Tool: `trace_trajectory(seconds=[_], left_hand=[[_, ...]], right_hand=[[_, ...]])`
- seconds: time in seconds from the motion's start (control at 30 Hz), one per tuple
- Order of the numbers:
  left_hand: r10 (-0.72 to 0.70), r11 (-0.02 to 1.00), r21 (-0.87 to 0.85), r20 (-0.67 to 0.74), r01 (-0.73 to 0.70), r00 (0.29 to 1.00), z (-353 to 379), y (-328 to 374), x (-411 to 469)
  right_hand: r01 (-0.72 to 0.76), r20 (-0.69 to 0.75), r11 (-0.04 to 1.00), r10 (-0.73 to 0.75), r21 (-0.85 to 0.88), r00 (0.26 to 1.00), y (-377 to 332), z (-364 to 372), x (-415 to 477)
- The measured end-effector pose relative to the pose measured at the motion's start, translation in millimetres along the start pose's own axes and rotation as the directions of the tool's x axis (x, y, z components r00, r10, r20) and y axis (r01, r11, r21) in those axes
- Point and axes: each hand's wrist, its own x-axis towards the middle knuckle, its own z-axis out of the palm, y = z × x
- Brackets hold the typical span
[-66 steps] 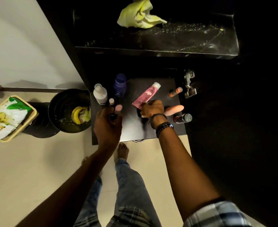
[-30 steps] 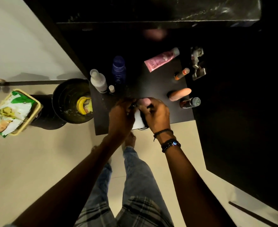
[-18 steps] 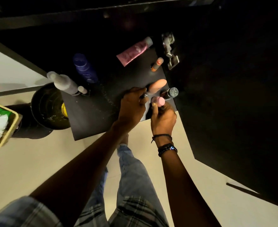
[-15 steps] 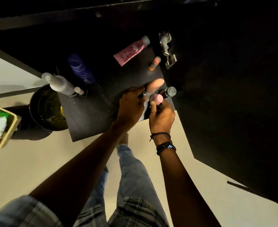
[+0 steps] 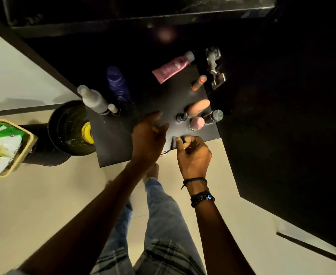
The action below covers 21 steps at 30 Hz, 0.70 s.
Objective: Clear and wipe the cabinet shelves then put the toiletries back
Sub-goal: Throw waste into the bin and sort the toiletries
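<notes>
Toiletries stand on the black cabinet shelf (image 5: pixel 121 135): a grey-white bottle (image 5: pixel 93 100), a blue bottle (image 5: pixel 117 84), a pink tube (image 5: pixel 172 67) lying flat, a small orange tube (image 5: pixel 198 82), a peach bottle (image 5: pixel 198 107), a small dark bottle (image 5: pixel 182 116), a pink-capped bottle (image 5: pixel 197 123) and a silver-capped bottle (image 5: pixel 212 116). My left hand (image 5: pixel 147 135) hovers over the shelf's front with its fingers spread, holding nothing. My right hand (image 5: pixel 192 153) is at the shelf's front edge, below the pink-capped bottle, with its fingers curled. I cannot tell whether something small is pinched in them.
A black bin (image 5: pixel 70 128) with yellow scraps stands on the floor left of the shelf, next to a basket with a green packet (image 5: pixel 4 145). A metal hinge (image 5: pixel 214 68) and the open dark door (image 5: pixel 282 135) are on the right. An upper shelf edge (image 5: pixel 143 18) runs above.
Both hands have let go of the pink-capped bottle and small dark bottle, which now stand by the peach bottle. Both hands have drawn back toward the shelf's front edge.
</notes>
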Motion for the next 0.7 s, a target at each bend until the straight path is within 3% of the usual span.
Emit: trace_trajectory(seconds=[0.07,0.2,0.4,0.6,0.7], left_hand=[[-0.043,0.999,-0.013,-0.055,0.043,0.998,-25,2,-9],[0.038,0.999,0.043,-0.212,-0.029,0.976,-75,14,-20],[0.206,0.926,0.375,-0.393,-0.048,0.896,-121,14,0],[0.222,0.889,0.449,-0.262,-0.084,0.939,-137,17,22],[0.211,0.877,0.473,-0.21,-0.09,0.955,-139,22,30]], right_hand=[[0.045,0.043,0.998,-0.047,0.044,0.998,-17,9,-7],[0.13,0.123,0.979,-0.15,0.156,0.981,-62,29,-6],[0.348,0.262,0.9,-0.413,0.261,0.872,-126,56,11],[0.56,0.319,0.807,-0.589,0.188,0.742,-163,70,39],[0.598,0.39,0.791,-0.595,0.129,0.702,-169,66,43]])
